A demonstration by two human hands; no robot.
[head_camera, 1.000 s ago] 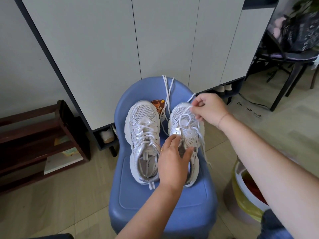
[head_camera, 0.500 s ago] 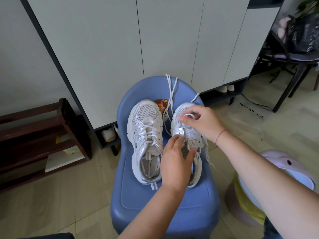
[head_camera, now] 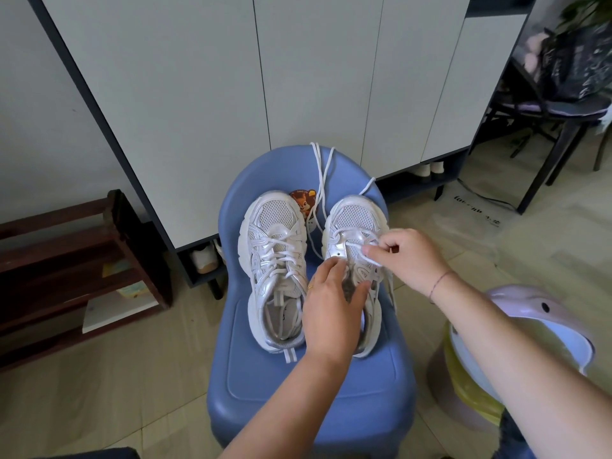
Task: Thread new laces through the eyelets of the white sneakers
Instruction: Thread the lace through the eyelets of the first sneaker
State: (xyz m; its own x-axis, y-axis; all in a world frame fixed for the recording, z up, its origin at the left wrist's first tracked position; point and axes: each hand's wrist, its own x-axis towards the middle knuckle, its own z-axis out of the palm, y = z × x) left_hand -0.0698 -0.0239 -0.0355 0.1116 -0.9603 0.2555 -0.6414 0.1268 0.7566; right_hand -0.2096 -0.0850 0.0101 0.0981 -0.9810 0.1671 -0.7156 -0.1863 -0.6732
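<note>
Two white sneakers stand side by side, toes away from me, on a blue plastic chair (head_camera: 308,395). The left sneaker (head_camera: 276,260) is laced over its whole front. My left hand (head_camera: 332,313) lies on the tongue and opening of the right sneaker (head_camera: 352,217), fingers spread over it and thumb on its right side. My right hand (head_camera: 407,256) pinches the white lace (head_camera: 372,260) over that shoe's lower eyelets. Loose lace ends (head_camera: 323,170) trail up over the chair back.
A white cabinet with a dark frame (head_camera: 265,77) stands behind the chair. A dark wooden shoe rack (head_camera: 76,260) is at the left. A lidded bin with a yellow liner (head_camera: 477,376) sits at the right, and a black chair with bags (head_camera: 563,104) at the far right.
My right hand has come down and toward me along the right sneaker, from its toe to its lower eyelets, still pinching the lace. My left hand has stayed on the shoe.
</note>
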